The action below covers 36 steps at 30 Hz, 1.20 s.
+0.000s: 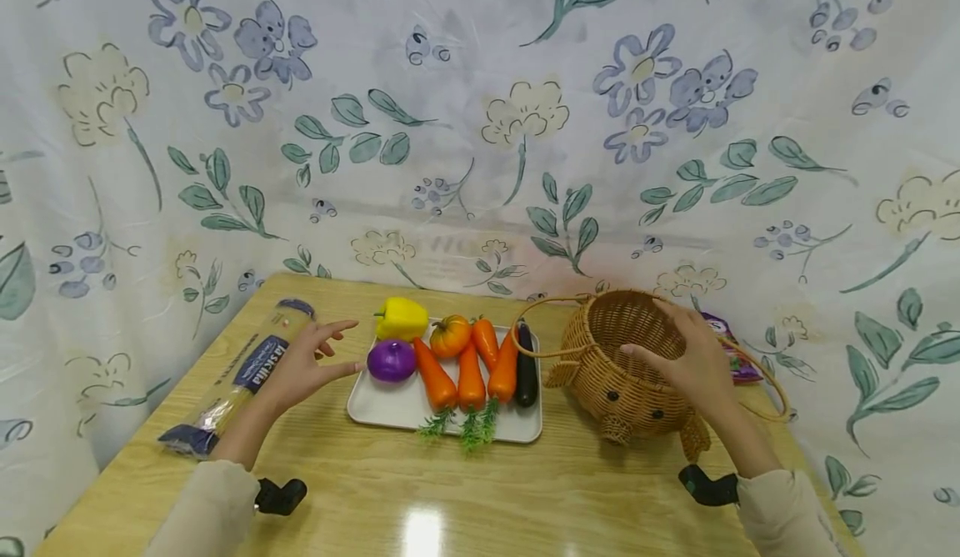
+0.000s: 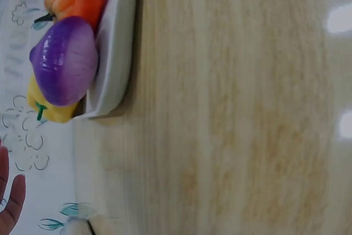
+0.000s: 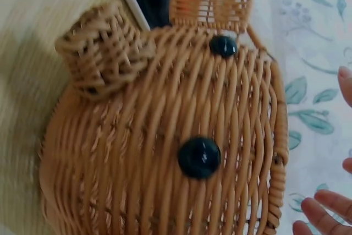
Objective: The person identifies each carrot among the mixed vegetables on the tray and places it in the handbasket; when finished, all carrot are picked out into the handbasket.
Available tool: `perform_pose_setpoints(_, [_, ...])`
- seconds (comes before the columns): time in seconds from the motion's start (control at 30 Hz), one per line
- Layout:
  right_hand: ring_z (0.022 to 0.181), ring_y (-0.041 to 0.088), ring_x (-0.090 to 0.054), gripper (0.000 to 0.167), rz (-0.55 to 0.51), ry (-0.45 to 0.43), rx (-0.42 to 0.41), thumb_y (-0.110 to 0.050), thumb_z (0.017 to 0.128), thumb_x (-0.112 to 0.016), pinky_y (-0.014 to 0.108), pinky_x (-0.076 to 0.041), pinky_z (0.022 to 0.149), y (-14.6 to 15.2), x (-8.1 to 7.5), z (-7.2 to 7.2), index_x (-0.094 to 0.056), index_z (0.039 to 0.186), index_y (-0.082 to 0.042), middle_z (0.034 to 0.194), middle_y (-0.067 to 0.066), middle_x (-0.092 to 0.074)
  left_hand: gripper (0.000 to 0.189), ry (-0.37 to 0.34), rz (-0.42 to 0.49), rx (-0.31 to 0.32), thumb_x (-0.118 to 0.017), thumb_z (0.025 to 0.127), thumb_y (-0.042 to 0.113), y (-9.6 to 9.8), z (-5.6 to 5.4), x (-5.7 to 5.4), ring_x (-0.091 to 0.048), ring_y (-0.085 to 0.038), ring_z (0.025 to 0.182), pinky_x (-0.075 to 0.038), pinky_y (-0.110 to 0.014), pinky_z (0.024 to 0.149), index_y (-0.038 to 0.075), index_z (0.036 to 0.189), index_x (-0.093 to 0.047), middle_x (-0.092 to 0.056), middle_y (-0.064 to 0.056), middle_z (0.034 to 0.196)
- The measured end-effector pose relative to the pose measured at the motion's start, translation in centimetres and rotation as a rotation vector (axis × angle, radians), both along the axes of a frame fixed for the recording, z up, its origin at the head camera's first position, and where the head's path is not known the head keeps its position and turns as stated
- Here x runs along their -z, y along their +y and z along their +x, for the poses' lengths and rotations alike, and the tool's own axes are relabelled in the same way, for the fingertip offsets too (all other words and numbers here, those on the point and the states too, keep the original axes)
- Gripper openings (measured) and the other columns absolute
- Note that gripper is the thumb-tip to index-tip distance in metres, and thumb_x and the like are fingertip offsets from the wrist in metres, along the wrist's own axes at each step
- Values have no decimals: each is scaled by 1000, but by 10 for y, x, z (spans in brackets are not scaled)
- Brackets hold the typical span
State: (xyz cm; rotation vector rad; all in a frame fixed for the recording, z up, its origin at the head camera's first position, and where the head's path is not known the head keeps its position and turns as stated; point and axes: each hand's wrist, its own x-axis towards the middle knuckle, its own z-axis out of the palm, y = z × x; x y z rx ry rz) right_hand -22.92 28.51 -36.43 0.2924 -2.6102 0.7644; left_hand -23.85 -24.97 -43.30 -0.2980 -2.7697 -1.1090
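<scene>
My left hand (image 1: 302,367) hovers left of a white tray (image 1: 378,407), thumb and fingers spread, thumb tip near a purple onion (image 1: 392,362). Beside the onion on the tray are a yellow bell pepper (image 1: 402,319), a small orange pumpkin (image 1: 451,337), several carrots (image 1: 471,379) and a dark eggplant (image 1: 527,371). My right hand (image 1: 696,358) is held over the mouth of a pig-faced wicker basket (image 1: 626,403), fingers apart and holding nothing. In the right wrist view, the basket's snout (image 3: 104,50) and black eyes face the camera.
A long pasta packet (image 1: 251,373) lies at the table's left, partly behind my left forearm. A purple snack bag (image 1: 738,348) sits behind the basket on the right. The basket's thin handles (image 1: 525,315) stick out on both sides. A floral curtain (image 1: 465,123) hangs along the table's back edge.
</scene>
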Motion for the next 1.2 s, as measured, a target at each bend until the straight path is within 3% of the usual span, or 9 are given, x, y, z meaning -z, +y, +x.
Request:
perform_pose_setpoints(0.2, [123,45,-46,80,-79,29,-7,-36,79,-84,67,-38,92,-8,7,10,-48,146,-9,140,23,-51,65,-44,44,10,-77,86,33,-3,0,12,-53,-31,100,-43,-36,78,14,143,-52,-53,-22,126])
perform_pose_setpoints(0.4, [108,30,-54,72,-172,149,0,-20,76,-87,33,-42,84,-29,14,24,-55,138,-6,128,15,-59,63,-76,155,25,-77,86,27,-2,1,33,-51,-26,94,-41,-35,79,8,140,-54,-53,-24,124])
perform_pose_setpoints(0.5, [107,29,-55,69,-223,164,-10,-16,75,-87,25,-40,84,-41,16,32,-57,136,-6,124,15,-60,61,-88,191,34,-77,86,23,-4,0,45,-51,-25,92,-41,-35,78,4,139,-54,-53,-25,123])
perform_pose_setpoints(0.77, [102,22,-56,65,-300,157,-28,-12,71,-90,22,-46,82,-64,31,50,-63,129,-9,119,8,-63,55,-84,266,11,-78,85,20,-7,1,70,-50,-22,92,-42,-28,79,5,134,-59,-57,-19,116])
perform_pose_setpoints(0.97, [95,18,-57,60,-338,118,-36,-14,69,-91,21,-47,80,-84,46,60,-66,124,-9,117,4,-65,50,1,162,-1,-81,82,25,-4,4,87,-50,-18,97,-39,-29,82,11,127,-67,-64,-10,111])
perform_pose_setpoints(1.2, [89,17,-63,51,-432,22,-81,-17,72,-89,29,-55,79,-123,67,60,-68,118,-9,102,1,-67,48,11,85,-29,-81,81,33,-5,6,89,-51,-23,104,-42,-41,91,17,125,-69,-65,-6,111])
